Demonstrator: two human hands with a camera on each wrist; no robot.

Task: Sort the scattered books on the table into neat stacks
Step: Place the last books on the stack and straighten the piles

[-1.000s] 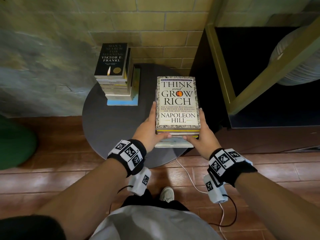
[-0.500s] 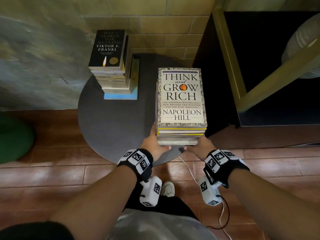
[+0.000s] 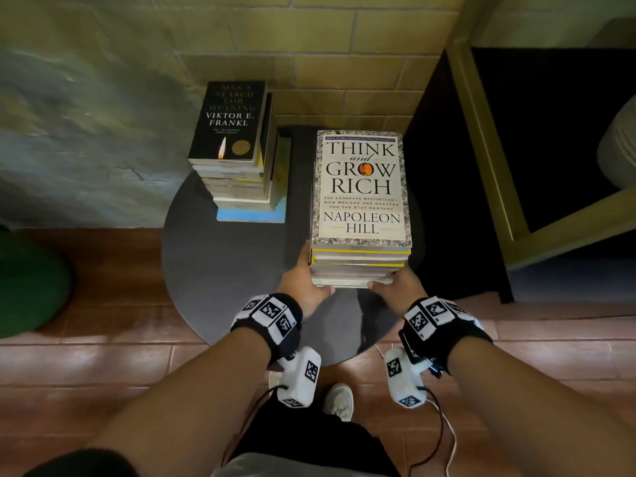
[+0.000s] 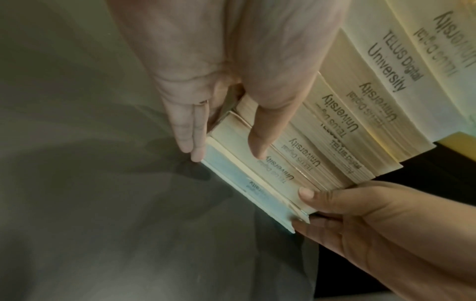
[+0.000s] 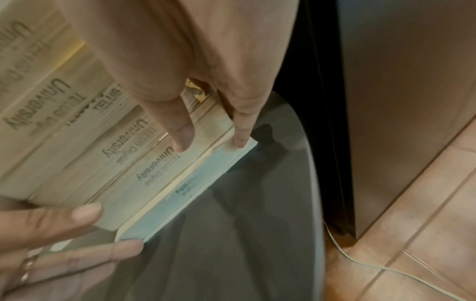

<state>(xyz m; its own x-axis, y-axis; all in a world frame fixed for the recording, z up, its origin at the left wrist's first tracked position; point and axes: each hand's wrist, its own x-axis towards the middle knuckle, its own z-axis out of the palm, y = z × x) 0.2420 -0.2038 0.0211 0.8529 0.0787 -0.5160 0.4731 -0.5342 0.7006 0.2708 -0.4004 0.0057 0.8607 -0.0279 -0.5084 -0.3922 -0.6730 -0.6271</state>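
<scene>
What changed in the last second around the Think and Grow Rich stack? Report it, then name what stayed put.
Both hands slid down from the top books to the base: the left hand and right hand now press the lowest books' near corners. The Think and Grow Rich stack stays on the right of the round table; the Viktor Frankl stack at back left is unmoved.

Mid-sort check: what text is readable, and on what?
"THINK and GROW RICH", "NAPOLEON HILL": top book of the right stack.
"THE LANDMARK BESTSELLER— NOW REVISED AND UPDATED FOR THE 21ST CENTURY": same cover; top band too small.
"VIKTOR E. FRANKL": black book atop the left stack; title too faint.
"TELUS Digital University": page edges of the right stack.
</scene>
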